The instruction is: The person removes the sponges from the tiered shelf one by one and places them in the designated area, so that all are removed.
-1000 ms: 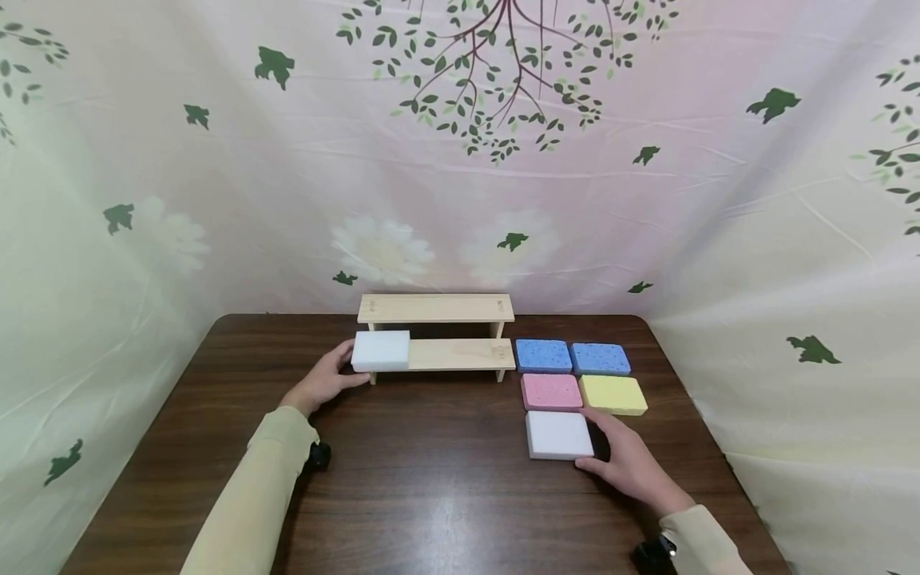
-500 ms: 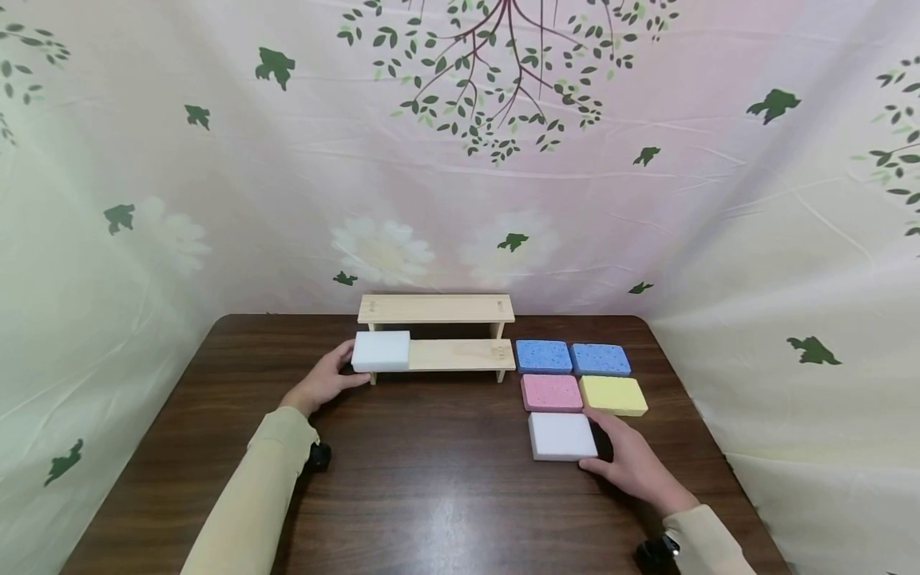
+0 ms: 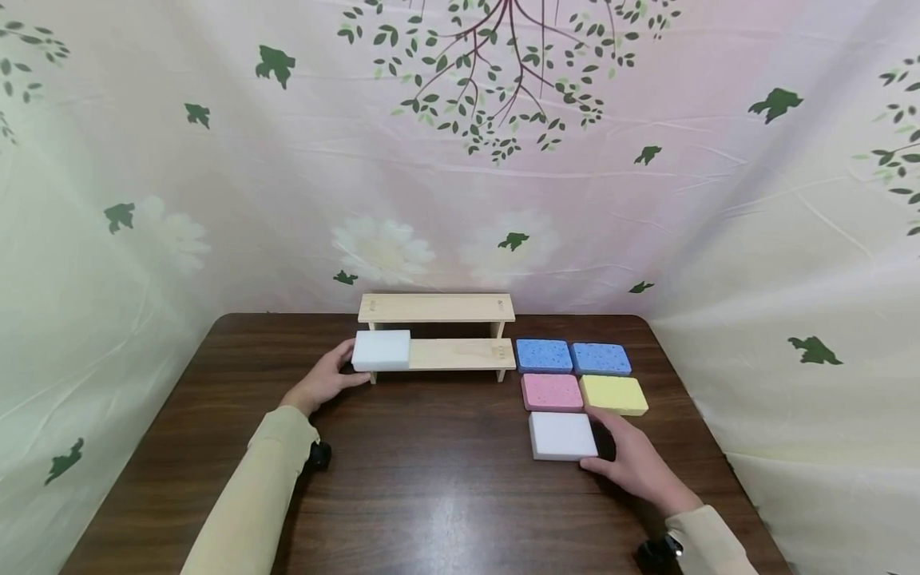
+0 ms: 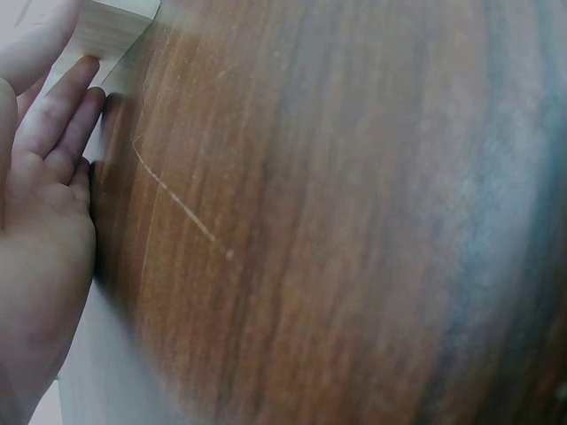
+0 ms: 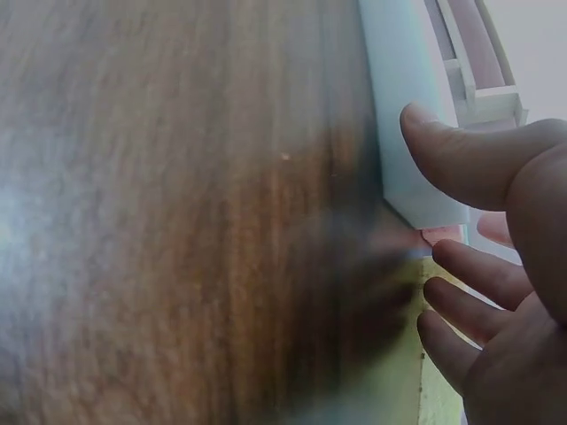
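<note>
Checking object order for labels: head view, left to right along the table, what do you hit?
Left hand → white sponge on the wooden shelf → wooden shelf → pink sponge → yellow sponge. Blue pair, the table's white sponge and the right hand overlap these, so omitted.

Dark brown wood-grain table (image 3: 431, 495). Pale natural wood shelf (image 3: 460, 354). 2 white sponges (image 3: 381, 350), 2 speckled blue sponges (image 3: 543, 356), 1 pink sponge (image 3: 551, 392), 1 yellow sponge (image 3: 613, 394). Pale yellow sleeves (image 3: 251, 495). Cream-pink backdrop cloth (image 3: 216, 160) printed with green leaves, dark birds, white flowers.
</note>
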Available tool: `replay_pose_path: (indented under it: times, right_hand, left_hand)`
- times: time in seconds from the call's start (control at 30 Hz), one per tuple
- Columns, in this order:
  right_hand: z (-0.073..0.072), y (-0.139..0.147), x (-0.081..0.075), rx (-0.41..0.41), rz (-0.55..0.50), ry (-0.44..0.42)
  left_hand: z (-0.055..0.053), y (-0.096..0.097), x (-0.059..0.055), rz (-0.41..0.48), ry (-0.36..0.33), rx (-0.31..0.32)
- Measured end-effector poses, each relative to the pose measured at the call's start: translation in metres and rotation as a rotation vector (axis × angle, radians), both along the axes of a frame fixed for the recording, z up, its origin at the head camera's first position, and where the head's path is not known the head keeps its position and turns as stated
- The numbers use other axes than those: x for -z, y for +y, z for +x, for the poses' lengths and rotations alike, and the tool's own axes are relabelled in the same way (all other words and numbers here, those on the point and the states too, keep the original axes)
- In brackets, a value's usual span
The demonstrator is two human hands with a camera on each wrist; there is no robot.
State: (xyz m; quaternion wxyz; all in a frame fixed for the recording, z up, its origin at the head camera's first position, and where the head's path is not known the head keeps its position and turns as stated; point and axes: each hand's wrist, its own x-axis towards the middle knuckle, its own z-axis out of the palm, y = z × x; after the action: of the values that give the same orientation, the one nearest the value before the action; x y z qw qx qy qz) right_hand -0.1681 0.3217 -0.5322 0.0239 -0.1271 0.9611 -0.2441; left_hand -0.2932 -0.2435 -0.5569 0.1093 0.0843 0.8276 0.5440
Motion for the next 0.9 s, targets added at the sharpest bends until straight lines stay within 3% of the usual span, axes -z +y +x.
replay_pose_path:
  times: [0.47, 0.9]
  right_hand:
    - [-0.005, -0.018, -0.023, -0.028, -0.068, 0.082]
    - [-0.023, -0.056, -0.022, -0.111, -0.174, 0.137]
  left_hand:
    - [0.0, -0.001, -0.001, 0.001, 0.011, 0.006]
    - [0.001, 0.0, -0.001, -0.004, 0.006, -0.003]
